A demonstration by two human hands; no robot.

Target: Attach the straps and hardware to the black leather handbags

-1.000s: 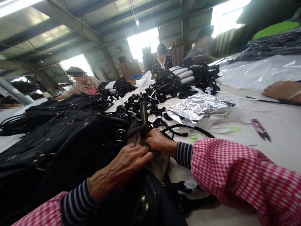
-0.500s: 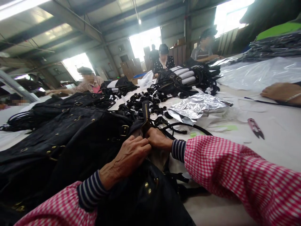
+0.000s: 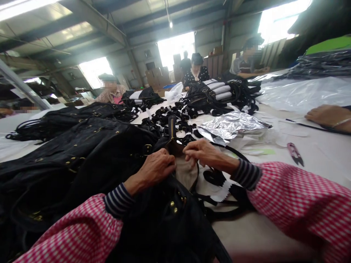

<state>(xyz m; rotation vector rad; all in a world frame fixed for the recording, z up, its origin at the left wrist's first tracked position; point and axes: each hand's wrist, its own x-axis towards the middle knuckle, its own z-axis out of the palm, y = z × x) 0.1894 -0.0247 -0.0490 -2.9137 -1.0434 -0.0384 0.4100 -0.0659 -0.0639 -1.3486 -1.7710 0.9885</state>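
A black handbag (image 3: pixel 164 215) with brass studs lies in front of me on the white table (image 3: pixel 315 157). Its mouth is spread, showing a beige lining (image 3: pixel 186 170) and a zipper strip (image 3: pixel 172 128) standing up behind it. My left hand (image 3: pixel 157 167) is closed on the left edge of the bag's opening. My right hand (image 3: pixel 204 152) pinches the right edge of that opening, fingers curled. Both arms wear pink checked sleeves over striped cuffs.
A heap of black bags (image 3: pixel 68 146) fills the left. Black straps (image 3: pixel 175 118) and crumpled silver foil (image 3: pixel 233 126) lie beyond. Pink thread snips (image 3: pixel 294 153) rest at right, near another person's hand (image 3: pixel 327 117). Several people sit at the far end.
My hands have drawn apart, the right one moving rightward, so the bag's mouth is wider and more beige lining shows. The camera has shifted slightly.
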